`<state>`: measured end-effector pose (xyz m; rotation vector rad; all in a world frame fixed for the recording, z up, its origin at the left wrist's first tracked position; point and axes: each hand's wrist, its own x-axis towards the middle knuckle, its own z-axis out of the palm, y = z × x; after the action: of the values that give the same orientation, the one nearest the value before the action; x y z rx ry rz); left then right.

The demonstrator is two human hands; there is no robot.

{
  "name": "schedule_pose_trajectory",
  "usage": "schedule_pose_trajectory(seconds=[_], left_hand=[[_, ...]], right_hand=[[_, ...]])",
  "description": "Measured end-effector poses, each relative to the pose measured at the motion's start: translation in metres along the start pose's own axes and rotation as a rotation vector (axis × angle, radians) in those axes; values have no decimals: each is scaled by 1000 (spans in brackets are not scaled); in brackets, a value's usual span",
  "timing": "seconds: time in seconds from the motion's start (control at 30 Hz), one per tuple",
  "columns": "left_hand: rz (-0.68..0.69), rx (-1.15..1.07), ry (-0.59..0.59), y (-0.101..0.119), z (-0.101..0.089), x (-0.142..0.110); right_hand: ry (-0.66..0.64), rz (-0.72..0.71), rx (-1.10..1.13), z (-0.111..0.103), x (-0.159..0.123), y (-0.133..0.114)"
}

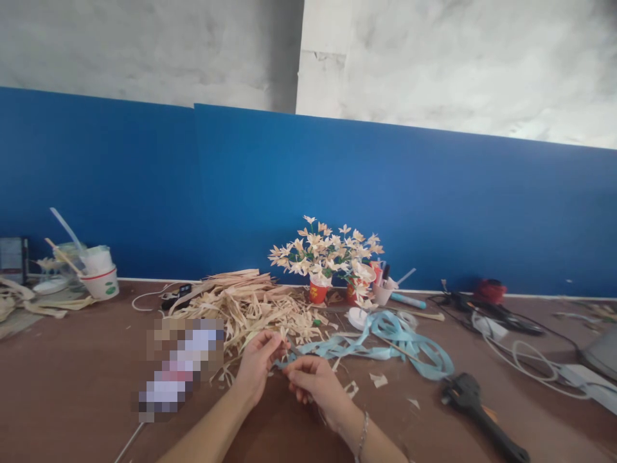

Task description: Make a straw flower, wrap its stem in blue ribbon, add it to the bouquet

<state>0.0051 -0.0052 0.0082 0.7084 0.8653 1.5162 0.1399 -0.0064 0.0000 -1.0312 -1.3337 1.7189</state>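
Observation:
My left hand (260,363) is closed in a pinch, and a small pale piece of dried husk (283,334) sticks up at its fingertips. Just to the right, my right hand (313,382) is also pinched shut; what its fingers hold is too small and hidden to name. Light blue ribbon (385,341) runs from a loose coil toward the fingertips of both hands. Behind my left hand spreads a heap of pale dried husk strips (241,308). Beyond the hands, pale handmade flowers (322,251) stand in a red cup (318,290) by the blue partition.
A black-handled tool (477,411) lies at the right front, and cables (520,354) tangle behind it. A blurred-out object (180,366) lies left of my hands. At the far left stands a white tub (102,283) with sticks. Scraps (378,380) dot the brown table.

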Motion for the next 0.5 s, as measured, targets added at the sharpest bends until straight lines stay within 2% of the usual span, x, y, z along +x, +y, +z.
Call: schedule_pose_trajectory(seconds=[0.27, 0.5], left_hand=[[7, 35, -11, 0, 0, 0], [7, 39, 11, 1, -1, 1]], right_hand=[[58, 8, -37, -1, 1, 1], [-10, -23, 25, -2, 3, 5]])
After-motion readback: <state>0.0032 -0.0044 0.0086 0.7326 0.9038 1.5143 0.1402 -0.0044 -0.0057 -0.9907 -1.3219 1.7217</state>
